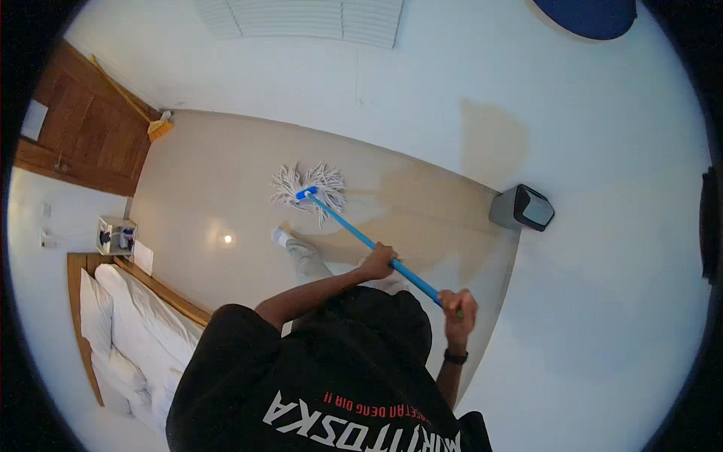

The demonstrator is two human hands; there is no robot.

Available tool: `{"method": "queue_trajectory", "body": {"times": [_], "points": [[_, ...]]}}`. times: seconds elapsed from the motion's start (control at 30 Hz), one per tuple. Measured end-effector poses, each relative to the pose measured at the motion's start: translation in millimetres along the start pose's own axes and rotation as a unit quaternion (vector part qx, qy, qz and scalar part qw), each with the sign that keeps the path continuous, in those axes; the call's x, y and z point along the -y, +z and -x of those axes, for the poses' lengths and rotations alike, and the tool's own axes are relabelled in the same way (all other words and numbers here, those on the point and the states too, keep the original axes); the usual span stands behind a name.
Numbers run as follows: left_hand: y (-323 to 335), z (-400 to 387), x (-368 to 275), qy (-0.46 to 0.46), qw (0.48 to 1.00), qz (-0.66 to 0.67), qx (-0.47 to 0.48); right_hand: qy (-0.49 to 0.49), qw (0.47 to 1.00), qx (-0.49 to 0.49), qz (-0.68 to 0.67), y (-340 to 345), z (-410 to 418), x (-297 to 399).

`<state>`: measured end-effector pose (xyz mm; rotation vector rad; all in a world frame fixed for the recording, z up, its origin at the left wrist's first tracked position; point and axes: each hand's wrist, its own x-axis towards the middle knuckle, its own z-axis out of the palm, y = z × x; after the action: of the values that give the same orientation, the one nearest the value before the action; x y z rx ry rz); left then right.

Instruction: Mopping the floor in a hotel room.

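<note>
My left hand (pixel 377 263) grips the blue handle (pixel 350 226) of a string mop partway along its length. Near the upper end of the same handle, my right hand (pixel 458 312) is closed around it, with a dark band on that wrist. The handle slants away to the left, down to a blue mop clamp (pixel 306 192). White cotton strands of the mop head (pixel 330 183) lie spread on the pale floor (pixel 192 164). My foot (pixel 279 236) in a light sock stands just short of the strands.
A broom (pixel 160 129) leans by the wooden door (pixel 93 121). A grey bin (pixel 519 208) stands in the right corner against the white wall (pixel 610 271). At left are a bed with white bedding (pixel 141 311) and a small clear-sided box (pixel 116 235).
</note>
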<state>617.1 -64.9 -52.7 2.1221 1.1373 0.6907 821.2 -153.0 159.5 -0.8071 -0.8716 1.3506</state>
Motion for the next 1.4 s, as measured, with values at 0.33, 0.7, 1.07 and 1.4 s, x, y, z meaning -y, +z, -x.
{"method": "queue_trajectory", "body": {"times": [0.33, 0.7, 1.07, 1.4], "points": [[-12, -59, -129, 0.125, 0.930, 0.297, 0.178, -0.286, 0.905, 0.161, 0.269, 93, -50, 125], [-115, -22, -121, -0.025, 0.904, 0.425, 0.033, -0.059, 0.846, 0.417, 0.328, 176, -90, 88], [-83, 20, 8, -0.079, 0.992, 0.051, -0.082, 0.014, 0.951, 0.297, 0.087, 94, -87, 4], [-102, 18, 9, -0.108, 0.963, -0.245, 0.018, 0.155, 0.969, 0.148, 0.125, 54, -64, -17]]}}
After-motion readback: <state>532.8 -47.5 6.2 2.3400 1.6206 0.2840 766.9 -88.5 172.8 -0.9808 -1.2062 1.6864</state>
